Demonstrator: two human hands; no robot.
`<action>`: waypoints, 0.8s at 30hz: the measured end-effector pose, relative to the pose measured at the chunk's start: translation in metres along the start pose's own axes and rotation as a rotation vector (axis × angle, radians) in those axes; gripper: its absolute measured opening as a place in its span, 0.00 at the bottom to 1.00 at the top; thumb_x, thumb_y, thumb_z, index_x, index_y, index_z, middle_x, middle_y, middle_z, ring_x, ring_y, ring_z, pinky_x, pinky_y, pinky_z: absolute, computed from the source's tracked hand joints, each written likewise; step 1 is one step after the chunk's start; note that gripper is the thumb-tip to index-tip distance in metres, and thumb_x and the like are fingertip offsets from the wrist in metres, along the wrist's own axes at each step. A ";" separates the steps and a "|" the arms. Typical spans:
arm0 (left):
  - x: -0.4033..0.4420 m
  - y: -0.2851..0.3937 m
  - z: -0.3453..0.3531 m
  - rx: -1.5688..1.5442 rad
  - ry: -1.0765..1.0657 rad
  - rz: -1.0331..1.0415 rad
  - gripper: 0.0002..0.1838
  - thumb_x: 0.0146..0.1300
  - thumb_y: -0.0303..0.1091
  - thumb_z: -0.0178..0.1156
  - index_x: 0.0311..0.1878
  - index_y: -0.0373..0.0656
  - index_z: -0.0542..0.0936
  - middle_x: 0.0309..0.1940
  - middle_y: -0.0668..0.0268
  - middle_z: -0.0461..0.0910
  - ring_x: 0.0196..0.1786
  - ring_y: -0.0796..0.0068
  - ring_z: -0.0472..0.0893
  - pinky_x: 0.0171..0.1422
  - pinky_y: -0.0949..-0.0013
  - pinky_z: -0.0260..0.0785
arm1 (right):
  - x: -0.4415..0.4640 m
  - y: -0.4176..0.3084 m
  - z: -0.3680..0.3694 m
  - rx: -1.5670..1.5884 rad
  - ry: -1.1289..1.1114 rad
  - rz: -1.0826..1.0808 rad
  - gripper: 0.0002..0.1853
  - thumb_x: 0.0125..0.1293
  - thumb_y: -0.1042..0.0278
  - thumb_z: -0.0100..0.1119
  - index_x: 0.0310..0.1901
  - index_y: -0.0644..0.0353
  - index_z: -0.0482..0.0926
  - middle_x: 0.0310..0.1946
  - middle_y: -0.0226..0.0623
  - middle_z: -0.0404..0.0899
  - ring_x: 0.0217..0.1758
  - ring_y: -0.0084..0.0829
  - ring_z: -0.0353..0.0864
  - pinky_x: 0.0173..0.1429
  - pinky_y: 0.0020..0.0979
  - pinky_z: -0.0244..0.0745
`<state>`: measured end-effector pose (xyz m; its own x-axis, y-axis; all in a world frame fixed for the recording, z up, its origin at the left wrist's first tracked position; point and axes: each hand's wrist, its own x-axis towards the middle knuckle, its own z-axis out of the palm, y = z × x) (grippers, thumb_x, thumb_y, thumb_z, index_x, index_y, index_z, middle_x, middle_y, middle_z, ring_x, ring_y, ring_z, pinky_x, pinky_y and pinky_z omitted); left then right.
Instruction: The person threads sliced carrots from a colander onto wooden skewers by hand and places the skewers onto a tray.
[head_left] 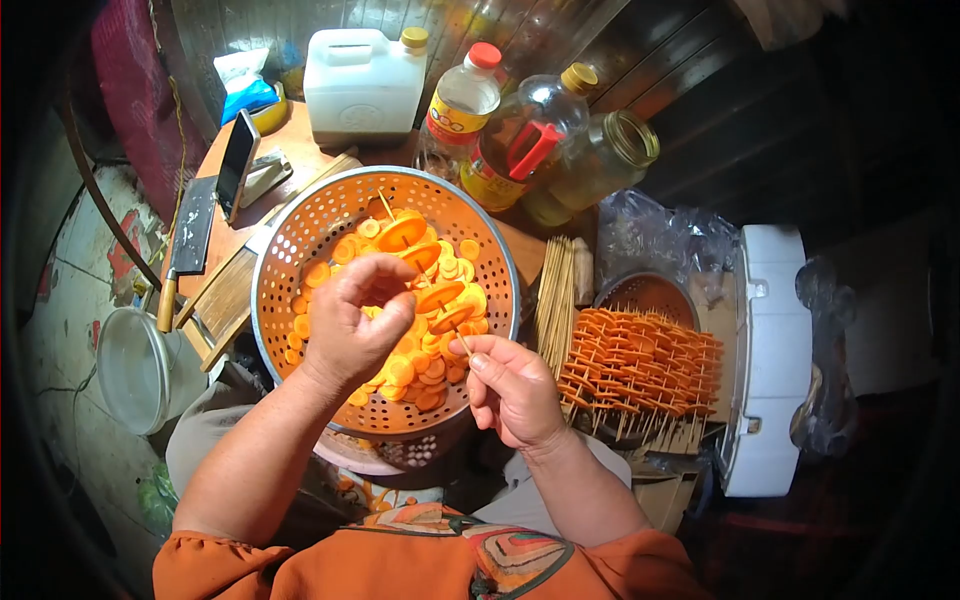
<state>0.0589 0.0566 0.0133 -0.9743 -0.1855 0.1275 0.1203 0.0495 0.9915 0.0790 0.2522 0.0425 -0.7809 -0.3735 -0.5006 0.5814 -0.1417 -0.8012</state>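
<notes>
Threading of orange slices (401, 232) appears under way: right hand (516, 391), at the colander's (290, 250) 5 o'clock, pinches the skewer (463, 343); left hand (348, 318) curled, grip indeterminable; spacing toward 11 o'clock seems called for.

Illumination is bright at the centre, over the colander (492, 270) and carrot slices (400, 371); the source lies outside the view. The metal wall (560, 28) shows streaked glare. Right-hand background is dim; corners fall to black, with curved wide-angle distortion.
</notes>
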 end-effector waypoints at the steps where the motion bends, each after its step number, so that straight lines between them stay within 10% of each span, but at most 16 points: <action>1: 0.000 0.002 -0.002 -0.025 0.057 0.008 0.08 0.52 0.24 0.59 0.38 0.37 0.76 0.25 0.69 0.78 0.29 0.84 0.78 0.37 0.77 0.71 | 0.000 -0.001 0.000 0.004 -0.004 -0.013 0.13 0.69 0.69 0.47 0.50 0.66 0.74 0.18 0.26 0.71 0.13 0.15 0.67 0.17 0.14 0.60; 24: 0.000 0.002 0.004 0.307 0.057 0.053 0.08 0.56 0.25 0.61 0.40 0.38 0.81 0.31 0.58 0.83 0.34 0.72 0.84 0.40 0.74 0.75 | 0.000 0.001 0.000 -0.010 -0.039 -0.007 0.15 0.68 0.70 0.47 0.50 0.70 0.73 0.18 0.28 0.71 0.12 0.16 0.66 0.17 0.14 0.62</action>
<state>0.0582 0.0611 0.0148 -0.9549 -0.2295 0.1884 0.0987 0.3531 0.9304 0.0799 0.2518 0.0422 -0.7756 -0.4076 -0.4819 0.5734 -0.1358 -0.8079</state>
